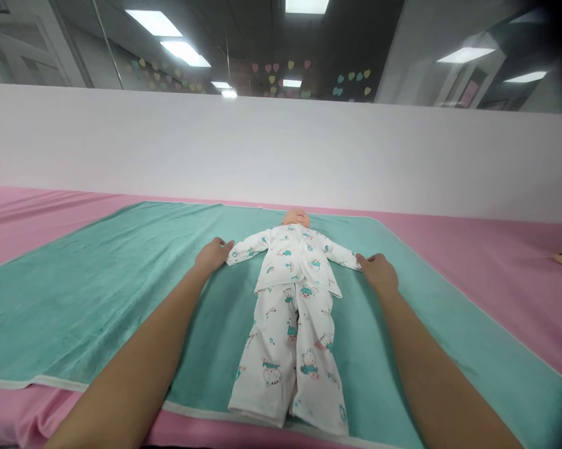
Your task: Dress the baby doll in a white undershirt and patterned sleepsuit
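Head view: the pyjama-clad doll [295, 274] lies face up in the middle of the teal towel [98, 280], arms spread wide. Our left hand [213, 254] rests at one sleeve end and our right hand [378, 271] at the other, both palms down. We cannot tell whether the fingers pinch the fabric. We judge it best to draw both sleeves outward evenly, keeping the body centred and the cloth flat.

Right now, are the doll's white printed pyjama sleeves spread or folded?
Spread: the sleeves lie straight out sideways, left hand and right hand at their ends.
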{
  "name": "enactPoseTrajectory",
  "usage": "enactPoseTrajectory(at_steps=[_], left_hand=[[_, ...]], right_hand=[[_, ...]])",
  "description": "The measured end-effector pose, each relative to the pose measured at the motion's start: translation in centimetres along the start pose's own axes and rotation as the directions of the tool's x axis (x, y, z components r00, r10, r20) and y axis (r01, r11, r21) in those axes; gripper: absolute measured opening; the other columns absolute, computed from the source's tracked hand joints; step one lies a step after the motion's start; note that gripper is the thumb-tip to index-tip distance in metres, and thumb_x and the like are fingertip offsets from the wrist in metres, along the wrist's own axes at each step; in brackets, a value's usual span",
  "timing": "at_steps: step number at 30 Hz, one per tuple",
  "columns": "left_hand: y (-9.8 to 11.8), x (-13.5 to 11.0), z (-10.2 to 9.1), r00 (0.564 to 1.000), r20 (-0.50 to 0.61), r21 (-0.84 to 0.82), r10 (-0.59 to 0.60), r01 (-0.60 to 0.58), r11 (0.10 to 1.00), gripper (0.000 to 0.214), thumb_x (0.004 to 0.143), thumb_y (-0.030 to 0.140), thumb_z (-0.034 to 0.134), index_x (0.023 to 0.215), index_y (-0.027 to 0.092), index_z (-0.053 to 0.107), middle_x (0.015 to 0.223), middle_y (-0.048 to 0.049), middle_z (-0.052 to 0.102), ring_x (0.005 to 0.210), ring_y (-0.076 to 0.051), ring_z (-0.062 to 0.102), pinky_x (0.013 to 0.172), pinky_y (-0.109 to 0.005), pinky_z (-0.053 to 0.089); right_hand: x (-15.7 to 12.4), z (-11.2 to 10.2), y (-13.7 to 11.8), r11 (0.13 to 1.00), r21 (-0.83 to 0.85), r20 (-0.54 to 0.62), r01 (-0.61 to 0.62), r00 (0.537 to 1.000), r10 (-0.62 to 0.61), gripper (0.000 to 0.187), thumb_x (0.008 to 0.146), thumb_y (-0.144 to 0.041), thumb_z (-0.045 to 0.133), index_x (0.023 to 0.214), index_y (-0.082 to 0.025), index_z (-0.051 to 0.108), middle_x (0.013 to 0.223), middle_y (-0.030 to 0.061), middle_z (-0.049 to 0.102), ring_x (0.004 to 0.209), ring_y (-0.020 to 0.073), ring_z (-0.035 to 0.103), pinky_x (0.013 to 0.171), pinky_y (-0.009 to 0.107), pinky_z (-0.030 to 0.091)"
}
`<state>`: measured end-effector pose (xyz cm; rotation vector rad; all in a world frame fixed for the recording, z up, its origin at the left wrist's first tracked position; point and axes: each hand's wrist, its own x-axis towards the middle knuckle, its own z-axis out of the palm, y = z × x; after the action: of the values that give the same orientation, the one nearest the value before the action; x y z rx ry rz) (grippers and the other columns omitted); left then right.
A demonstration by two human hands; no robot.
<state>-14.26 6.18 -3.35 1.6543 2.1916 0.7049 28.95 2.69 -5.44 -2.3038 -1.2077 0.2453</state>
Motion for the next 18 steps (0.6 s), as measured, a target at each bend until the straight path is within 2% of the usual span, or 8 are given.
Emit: enactPoseTrajectory(at_steps=[4, 7, 9, 11, 14, 16, 18], left_hand=[[0.4, -0.7, -0.5, 0.999, 0.050, -0.162, 0.013, -0.004, 0.987, 0.046, 0.075, 0.051, 0.052, 0.107, 0.019, 0.054, 0.094, -0.0086, 0.065, 0.082, -0.021, 0.061, 0.065, -0.028, 0.046], [1.0, -1.6, -1.3, 0.993, 0.114, -0.412, 0.044, 0.007, 0.911, 0.049, 0.069, 0.041, 0.061, 0.112, 0.019, 0.051, 0.074, -0.0027, 0.065, 0.064, -0.015, 0.060, 0.055, -0.023, 0.044], [1.4, -2.2, -1.8, 0.989, 0.142, -0.510, 0.043, 0.036, 0.859, 0.054, 0.064, 0.036, 0.066, 0.112, 0.017, 0.050, 0.064, -0.0001, 0.062, 0.057, -0.013, 0.057, 0.052, -0.022, 0.043], [1.8, -2.7, -2.3, 0.982, 0.187, -0.461, 0.023, 0.067, 0.885, 0.053, 0.062, 0.036, 0.068, 0.108, 0.016, 0.052, 0.056, 0.0010, 0.059, 0.052, -0.013, 0.054, 0.049, -0.022, 0.041], [2.1, -3.0, -2.7, 0.970, 0.241, -0.305, -0.001, 0.077, 0.949, 0.040, 0.061, 0.036, 0.068, 0.094, 0.014, 0.057, 0.050, -0.0005, 0.057, 0.046, -0.014, 0.051, 0.044, -0.022, 0.036], [2.1, -2.9, -2.6, 0.971, 0.238, -0.296, 0.013, 0.060, 0.953, 0.032, 0.060, 0.033, 0.068, 0.084, 0.014, 0.059, 0.047, -0.0016, 0.057, 0.044, -0.014, 0.050, 0.043, -0.023, 0.035], [1.8, -2.6, -2.3, 0.977, 0.209, -0.351, 0.033, 0.043, 0.935, 0.025, 0.058, 0.029, 0.067, 0.078, 0.015, 0.061, 0.045, -0.0014, 0.055, 0.042, -0.015, 0.049, 0.043, -0.023, 0.035]], right_hand=[[0.0, -0.1, -0.3, 0.997, -0.075, -0.002, -0.016, 1.000, 0.016, 0.052, 0.077, -0.060, 0.039, 0.099, -0.015, 0.051, 0.094, 0.0147, 0.061, 0.089, 0.0305, 0.058, 0.068, 0.038, 0.044], [0.3, -0.1, -0.1, 0.994, -0.104, 0.004, -0.030, 1.000, 0.031, 0.054, 0.077, -0.061, 0.038, 0.099, -0.013, 0.052, 0.094, 0.0171, 0.060, 0.088, 0.0319, 0.058, 0.066, 0.039, 0.044], [0.5, -0.1, 0.1, 0.992, -0.129, 0.018, -0.017, 1.000, 0.019, 0.055, 0.077, -0.062, 0.036, 0.096, -0.013, 0.054, 0.091, 0.0177, 0.061, 0.085, 0.0318, 0.058, 0.065, 0.040, 0.043], [0.6, -0.2, 0.2, 0.992, -0.125, 0.062, 0.027, 0.998, -0.020, 0.055, 0.076, -0.064, 0.035, 0.086, -0.015, 0.057, 0.085, 0.0161, 0.061, 0.078, 0.0293, 0.059, 0.063, 0.038, 0.042], [0.8, -0.4, 0.6, 0.995, -0.046, 0.117, 0.087, 0.990, -0.081, 0.047, 0.073, -0.062, 0.041, 0.069, -0.018, 0.058, 0.077, 0.0111, 0.062, 0.069, 0.0236, 0.057, 0.059, 0.033, 0.040], [0.9, -0.4, 0.9, 0.995, 0.031, 0.098, 0.093, 0.991, -0.095, 0.040, 0.069, -0.057, 0.048, 0.064, -0.019, 0.057, 0.072, 0.0081, 0.062, 0.065, 0.0209, 0.055, 0.056, 0.030, 0.038], [0.9, -0.2, 1.0, 0.991, 0.106, 0.024, 0.079, 0.996, -0.082, 0.034, 0.068, -0.051, 0.050, 0.060, -0.018, 0.056, 0.067, 0.0064, 0.060, 0.061, 0.0192, 0.053, 0.053, 0.029, 0.036]])
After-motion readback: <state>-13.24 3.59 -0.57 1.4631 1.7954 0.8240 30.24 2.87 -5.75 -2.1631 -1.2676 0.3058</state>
